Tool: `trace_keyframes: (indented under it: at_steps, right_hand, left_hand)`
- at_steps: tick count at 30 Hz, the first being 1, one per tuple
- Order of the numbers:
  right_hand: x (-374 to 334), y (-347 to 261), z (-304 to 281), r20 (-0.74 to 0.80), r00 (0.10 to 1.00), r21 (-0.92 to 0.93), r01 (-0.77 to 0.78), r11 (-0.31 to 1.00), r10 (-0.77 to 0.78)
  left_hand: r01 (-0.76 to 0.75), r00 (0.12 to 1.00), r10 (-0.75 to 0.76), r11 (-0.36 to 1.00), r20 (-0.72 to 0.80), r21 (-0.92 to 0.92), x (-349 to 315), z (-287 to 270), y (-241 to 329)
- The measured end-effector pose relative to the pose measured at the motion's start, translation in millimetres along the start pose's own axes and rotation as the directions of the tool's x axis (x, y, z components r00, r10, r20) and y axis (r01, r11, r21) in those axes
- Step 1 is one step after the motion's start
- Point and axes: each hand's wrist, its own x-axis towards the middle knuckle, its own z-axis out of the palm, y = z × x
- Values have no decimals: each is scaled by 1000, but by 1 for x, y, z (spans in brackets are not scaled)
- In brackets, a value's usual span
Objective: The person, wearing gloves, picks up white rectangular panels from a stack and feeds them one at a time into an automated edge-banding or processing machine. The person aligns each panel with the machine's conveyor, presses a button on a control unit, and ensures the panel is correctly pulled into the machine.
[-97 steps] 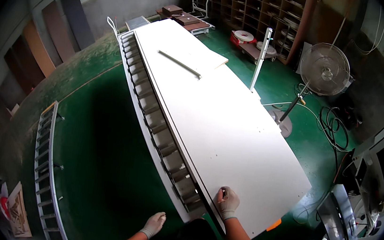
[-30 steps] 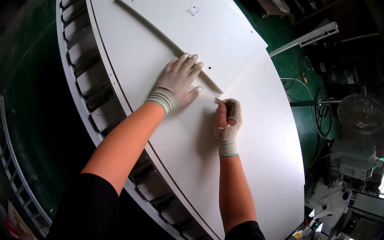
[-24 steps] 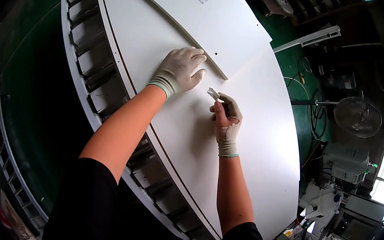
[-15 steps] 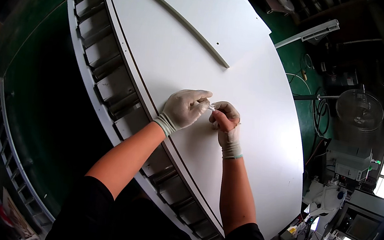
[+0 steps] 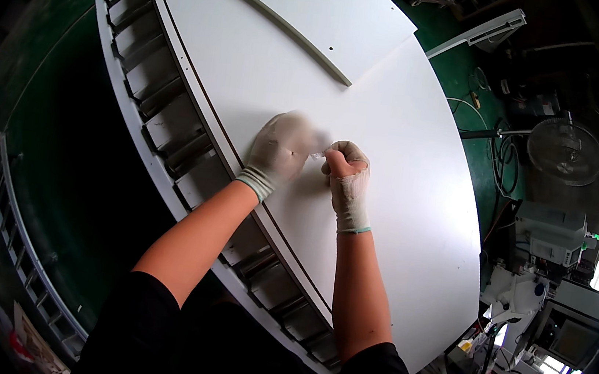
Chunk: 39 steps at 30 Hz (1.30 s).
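Note:
Both of my hands, in pale work gloves, are close together above a large white panel [image 5: 414, 222]. My right hand [image 5: 347, 167] is closed in a pinch, its bare-looking thumb pressed to the forefinger. At its fingertips shows a small whitish piece [image 5: 318, 155], too small and blurred for me to name its kind. My left hand [image 5: 282, 146] is beside it, its fingers smeared by motion, so its grip cannot be made out. Farther off, a smaller white board [image 5: 312, 11] with a label and small holes lies on the large panel.
A roller conveyor [image 5: 158, 101] runs under the panel's left side. On the green floor at far left is another metal roller frame [image 5: 19, 251]. A round fan [image 5: 565, 152], cables [image 5: 502, 169] and machines [image 5: 564, 332] stand at the right. A metal arm [image 5: 479, 34] juts out beyond the panel.
Both hands have moved slightly up and left in the picture. The left fingers, distinct before, are now blurred by motion. The right hand keeps its pinch on the whitish piece.

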Motion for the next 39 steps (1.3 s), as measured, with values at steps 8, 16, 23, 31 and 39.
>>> trace_keyframes:
  at_steps: [8, 16, 23, 31, 39]
  right_hand:
    - [18, 7, 1, -109, 988, -664, 11, 748, -112]
    - [2, 7, -3, -111, 977, -796, 21, 605, -179]
    - [-2, 27, -13, 285, 510, -761, 635, 132, -812]
    - [-16, 30, -36, 527, 682, -786, 618, 16, -507]
    - [-9, 41, -44, 475, 641, -722, 675, 148, -603]
  left_hand:
    - [174, 968, -235, 884, 91, 435, 10, 14, 11]
    - [235, 960, -270, 924, 78, 302, 22, -6, 7]
    - [110, 960, -190, 931, 204, 348, 25, -14, -18]
    - [114, 968, -182, 933, 175, 340, 25, -7, -15]
    - [-391, 816, 176, 870, 550, 301, -7, -9, 11]
